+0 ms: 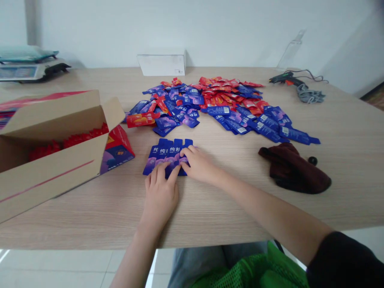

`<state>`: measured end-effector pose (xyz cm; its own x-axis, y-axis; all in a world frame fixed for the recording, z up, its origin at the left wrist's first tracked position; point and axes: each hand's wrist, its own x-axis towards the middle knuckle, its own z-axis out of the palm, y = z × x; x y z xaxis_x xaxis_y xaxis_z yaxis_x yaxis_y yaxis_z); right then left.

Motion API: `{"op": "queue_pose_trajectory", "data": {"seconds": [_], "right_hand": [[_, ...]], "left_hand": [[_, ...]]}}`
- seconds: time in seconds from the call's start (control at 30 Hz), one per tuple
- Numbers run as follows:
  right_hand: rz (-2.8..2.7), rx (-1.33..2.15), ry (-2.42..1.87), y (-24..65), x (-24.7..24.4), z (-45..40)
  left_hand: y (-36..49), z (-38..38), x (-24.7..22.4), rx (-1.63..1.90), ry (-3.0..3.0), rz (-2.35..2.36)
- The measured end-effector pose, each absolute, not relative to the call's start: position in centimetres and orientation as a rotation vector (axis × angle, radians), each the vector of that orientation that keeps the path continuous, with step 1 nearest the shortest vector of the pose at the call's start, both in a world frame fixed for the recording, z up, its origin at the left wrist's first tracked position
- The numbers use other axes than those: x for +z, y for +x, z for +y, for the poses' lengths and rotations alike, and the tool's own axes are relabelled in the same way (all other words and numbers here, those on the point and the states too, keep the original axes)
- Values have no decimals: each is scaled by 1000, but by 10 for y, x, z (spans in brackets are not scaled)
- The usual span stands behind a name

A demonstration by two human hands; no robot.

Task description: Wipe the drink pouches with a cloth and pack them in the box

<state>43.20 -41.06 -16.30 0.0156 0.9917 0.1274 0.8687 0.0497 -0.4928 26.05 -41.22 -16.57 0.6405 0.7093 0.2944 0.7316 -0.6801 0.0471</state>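
Note:
A row of several flat blue spouted pouches (152,161) with white lettering and purple fruit pictures lies overlapping on the table. My left hand (162,190) rests on their lower edge, fingers spread and thumb stretched out. From the right, my right hand (198,164) has its bent fingers and thumb on the rightmost blue pouch (188,143), closed about it; the fingers cover part of its front. Beyond the row is a loose pile of blue pouches (187,99) and red pouches (143,119).
At the left stands an open cardboard box (60,164) holding red packets, beside a red and blue carton (118,150). A dark brown cloth (294,168) lies right. Farther back are a white box (162,65), a glue gun (286,79), grey cloth (310,95) and a scale (30,72).

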Motion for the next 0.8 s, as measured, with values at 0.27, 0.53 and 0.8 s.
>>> {"op": "queue_pose_trajectory", "data": {"seconds": [0.27, 0.53, 0.8], "right_hand": [[-1746, 220, -2030, 507, -133, -405], [-1486, 11, -2446, 613, -140, -419], [-1274, 13, -2246, 614, -94, -452]], "left_hand": [[258, -414, -162, -693, -2674, -1209], [261, -439, -149, -1195, -3259, -1135], [317, -476, -132, -1830, -3465, -1892]]}}
